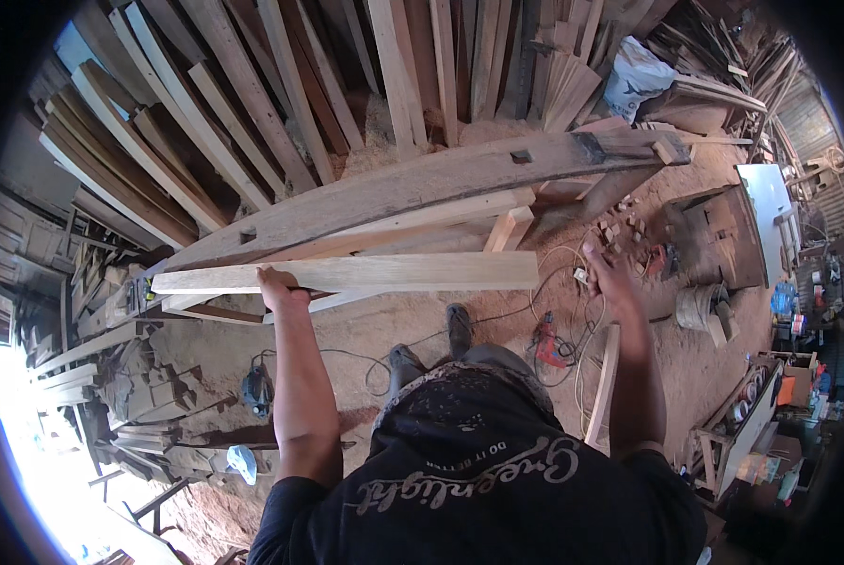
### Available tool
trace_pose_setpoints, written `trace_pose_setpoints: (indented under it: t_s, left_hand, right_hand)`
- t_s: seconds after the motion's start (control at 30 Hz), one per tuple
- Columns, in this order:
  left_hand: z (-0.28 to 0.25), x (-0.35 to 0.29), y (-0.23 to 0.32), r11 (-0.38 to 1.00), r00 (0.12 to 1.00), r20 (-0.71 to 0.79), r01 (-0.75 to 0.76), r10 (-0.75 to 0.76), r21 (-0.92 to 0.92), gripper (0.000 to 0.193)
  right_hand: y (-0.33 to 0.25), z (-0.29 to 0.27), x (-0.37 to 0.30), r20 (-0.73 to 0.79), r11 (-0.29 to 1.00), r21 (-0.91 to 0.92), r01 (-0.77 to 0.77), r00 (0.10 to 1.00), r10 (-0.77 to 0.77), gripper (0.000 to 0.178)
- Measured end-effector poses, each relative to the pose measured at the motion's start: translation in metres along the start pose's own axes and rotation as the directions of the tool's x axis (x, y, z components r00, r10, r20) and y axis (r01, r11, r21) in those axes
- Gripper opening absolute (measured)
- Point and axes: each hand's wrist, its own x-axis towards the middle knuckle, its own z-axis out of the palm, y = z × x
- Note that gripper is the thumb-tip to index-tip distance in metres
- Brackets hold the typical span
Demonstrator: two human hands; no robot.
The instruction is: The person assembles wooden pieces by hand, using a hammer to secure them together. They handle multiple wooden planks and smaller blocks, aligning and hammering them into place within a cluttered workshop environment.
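Observation:
A long pale timber beam (394, 273) lies crosswise in front of me. My left hand (283, 288) grips its near edge left of the middle, fingers over the top face. A small dark streak shows beside that hand; I cannot make out what it is. My right hand (612, 278) hangs in the air just past the beam's right end, apart from it, with fingers spread and nothing visible in them. Beneath and behind the beam are more pale timbers (422, 218) and a long, dark, worn workbench plank (394, 184) with square holes.
Many boards (243, 94) lean along the back. On the dusty floor lie a red power tool (549, 344), a dark blue power tool (256, 388) and trailing cables (370, 358). To the right stand a bucket (700, 309), a brown wooden box (714, 235) and a cluttered shelf (747, 424).

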Motion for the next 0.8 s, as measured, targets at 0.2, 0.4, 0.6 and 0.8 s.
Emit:
trace_pose_setpoints:
  t_s: [0.2,0.4,0.6,0.8]
  left_hand:
    - [0.012,0.005,-0.008,0.999,0.999,0.010,0.034,-0.034,-0.010,0.044]
    - [-0.002,0.021,-0.016,0.995,0.995,0.098,0.002,0.008,-0.103,0.046]
    - [-0.005,0.002,-0.018,0.981,0.987,0.158,0.055,-0.026,-0.188,0.049]
    - [-0.023,-0.032,-0.017,0.981,0.984,0.179,0.059,-0.025,-0.186,0.046]
  right_hand:
    - [0.063,0.011,0.011,-0.116,0.721,-0.616,0.317,0.869,-0.482,0.044]
    - [0.041,0.076,0.001,-0.051,0.984,0.176,0.028,0.999,-0.019,0.044]
    - [0.019,0.129,-0.011,0.017,0.854,0.503,0.129,0.987,-0.160,0.061]
    - [0.036,0.115,-0.015,0.127,0.830,0.553,0.074,0.977,-0.171,0.045]
